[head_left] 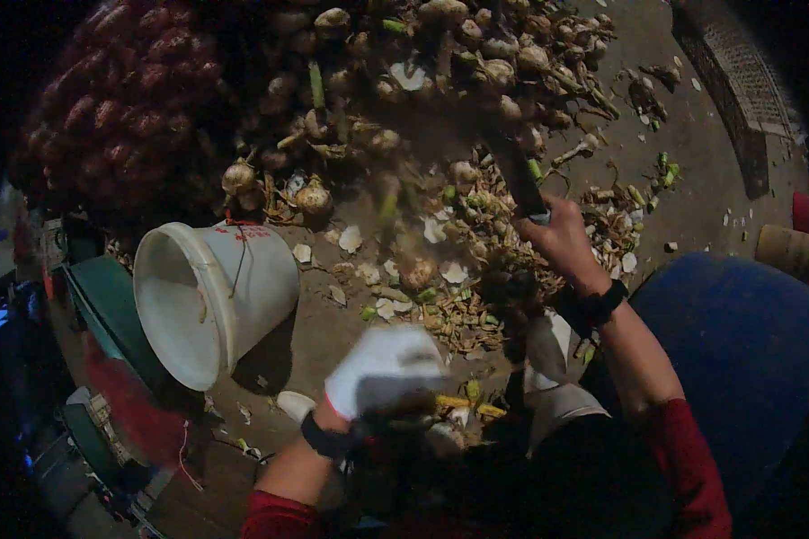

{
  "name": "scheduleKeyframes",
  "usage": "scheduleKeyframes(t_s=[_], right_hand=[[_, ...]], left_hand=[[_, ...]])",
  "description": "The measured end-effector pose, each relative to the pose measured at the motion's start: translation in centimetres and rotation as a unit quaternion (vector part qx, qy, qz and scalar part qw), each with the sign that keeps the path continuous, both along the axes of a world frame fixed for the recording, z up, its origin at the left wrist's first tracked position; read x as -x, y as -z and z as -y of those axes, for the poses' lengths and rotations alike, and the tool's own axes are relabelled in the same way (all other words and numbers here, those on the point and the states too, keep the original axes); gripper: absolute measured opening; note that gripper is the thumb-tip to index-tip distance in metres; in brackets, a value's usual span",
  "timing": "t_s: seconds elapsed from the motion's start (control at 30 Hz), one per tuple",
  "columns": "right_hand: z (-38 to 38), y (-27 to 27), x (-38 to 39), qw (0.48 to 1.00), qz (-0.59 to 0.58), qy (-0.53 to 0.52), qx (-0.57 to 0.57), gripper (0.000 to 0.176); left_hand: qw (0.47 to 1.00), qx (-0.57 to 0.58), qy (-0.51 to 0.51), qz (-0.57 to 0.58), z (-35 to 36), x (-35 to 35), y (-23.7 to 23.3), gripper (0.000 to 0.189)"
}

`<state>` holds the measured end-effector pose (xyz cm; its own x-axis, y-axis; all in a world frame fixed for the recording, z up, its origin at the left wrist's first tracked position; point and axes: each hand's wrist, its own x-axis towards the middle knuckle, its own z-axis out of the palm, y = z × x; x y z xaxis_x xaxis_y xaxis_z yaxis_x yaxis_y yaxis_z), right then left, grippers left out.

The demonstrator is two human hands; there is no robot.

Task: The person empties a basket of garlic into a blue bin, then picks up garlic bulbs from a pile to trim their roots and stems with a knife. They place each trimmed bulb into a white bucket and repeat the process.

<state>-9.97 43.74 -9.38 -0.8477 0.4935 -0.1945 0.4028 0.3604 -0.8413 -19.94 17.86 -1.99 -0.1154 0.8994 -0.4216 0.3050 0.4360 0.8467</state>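
Observation:
My right hand [562,242], bare with a black wristband, is closed around a knife whose long dark blade [515,175] points up and away over the garlic pile. My left hand [386,368] wears a white glove and is smeared by motion. Its fingers cannot be made out clearly, nor whether anything is in them. Just beyond it is a blurred garlic bulb [416,271] among cut stems and trimmings [467,319]. A large heap of garlic bulbs with stalks [499,72] spreads across the ground ahead of my hands.
A white bucket [256,278] lies tipped on its side at the left, beside a green tub [117,310]. Behind it stands a filled red mesh sack [126,108]. A large blue rounded object [728,359] is at my right, and a crate-like object [737,81] lies at upper right.

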Motion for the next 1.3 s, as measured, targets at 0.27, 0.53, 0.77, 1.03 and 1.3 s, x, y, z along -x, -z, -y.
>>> scheduleKeyframes(t_s=[0.27,0.53,0.77,1.03,1.3], right_hand=[[2.0,0.3,-1.0,0.983,0.045,0.064,0.164,0.028],[2.9,-1.3,-0.3,0.972,-0.073,-0.181,-0.131,0.022],[3.5,-5.3,-0.2,0.938,-0.052,-0.273,-0.208,0.030],[4.0,-4.7,-0.3,0.930,-0.079,-0.283,-0.223,0.029],[0.1,1.7,-0.4,0.974,-0.040,-0.145,-0.169,0.020]], left_hand=[[0.905,0.144,-0.302,-0.261,-7.1,10.1,14.4,0.064],[0.965,-0.062,-0.232,-0.103,-5.6,2.4,8.5,0.063],[0.952,-0.166,-0.205,-0.153,-2.6,-0.2,10.7,0.055],[0.942,-0.161,-0.264,-0.130,-1.2,-0.9,9.4,0.055],[0.929,-0.135,-0.345,-0.013,-5.6,-1.9,-0.4,0.058]])
